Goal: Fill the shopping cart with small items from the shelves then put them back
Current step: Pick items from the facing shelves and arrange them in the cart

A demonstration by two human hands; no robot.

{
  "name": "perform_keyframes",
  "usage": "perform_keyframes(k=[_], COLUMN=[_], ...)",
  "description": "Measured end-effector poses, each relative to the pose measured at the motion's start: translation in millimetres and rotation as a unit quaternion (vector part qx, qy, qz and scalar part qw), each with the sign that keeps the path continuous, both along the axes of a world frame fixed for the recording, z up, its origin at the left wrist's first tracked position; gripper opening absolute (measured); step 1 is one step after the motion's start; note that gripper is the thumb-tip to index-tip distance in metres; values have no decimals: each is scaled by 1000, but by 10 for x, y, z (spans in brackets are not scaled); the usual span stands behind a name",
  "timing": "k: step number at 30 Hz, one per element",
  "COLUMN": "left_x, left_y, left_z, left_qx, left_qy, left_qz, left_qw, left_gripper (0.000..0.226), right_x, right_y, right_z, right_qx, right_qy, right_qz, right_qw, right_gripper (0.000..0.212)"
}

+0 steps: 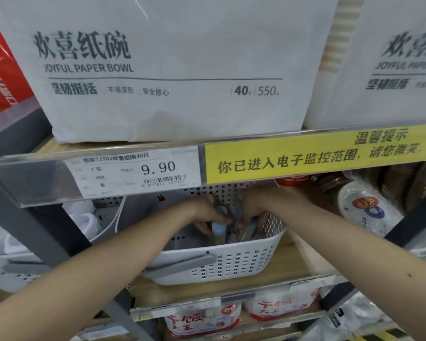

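A white perforated plastic basket (231,264) with a grey handle sits on the wooden middle shelf. Inside it stand several small tubes with light-blue caps (218,228). Both my arms reach under the shelf edge into the basket. My left hand (207,214) has its fingers closed around a blue-capped tube. My right hand (253,210) is closed among the tubes next to it, fingers partly hidden by the items. The two hands almost touch.
Large white paper-bowl packs (170,70) fill the shelf above, behind a price rail (133,173) and yellow sign (317,156). Stacked plastic-wrapped plates (364,210) lie to the right, white goods to the left (84,217), red-and-white packs (202,321) below.
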State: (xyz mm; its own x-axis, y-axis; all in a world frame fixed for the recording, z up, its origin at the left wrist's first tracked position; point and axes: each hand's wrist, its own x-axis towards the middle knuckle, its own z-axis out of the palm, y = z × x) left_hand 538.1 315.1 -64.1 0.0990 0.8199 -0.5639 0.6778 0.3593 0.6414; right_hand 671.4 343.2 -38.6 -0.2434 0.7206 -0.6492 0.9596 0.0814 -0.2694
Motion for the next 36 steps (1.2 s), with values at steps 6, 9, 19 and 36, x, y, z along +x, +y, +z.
perform_keyframes(k=[6,9,19,36], left_x=[22,34,18,-158], left_y=[-19,-28,26,-692], left_z=[-10,-22,-30,691], left_qx=[-31,-38,-55,253], left_qy=[-56,-89,-46,77], left_qz=[20,32,-8,-62], left_qw=[998,995,997,963], left_gripper=[45,42,45,30], right_x=[11,31,31,319], right_y=[80,78,30,-578], right_z=[-54,-33,-5,399], right_qx=[-42,-15,104,318], right_qy=[42,24,-30,157], right_qz=[-28,-8,71,193], right_qw=[998,1000,992,915], right_gripper=[73,64,41,30])
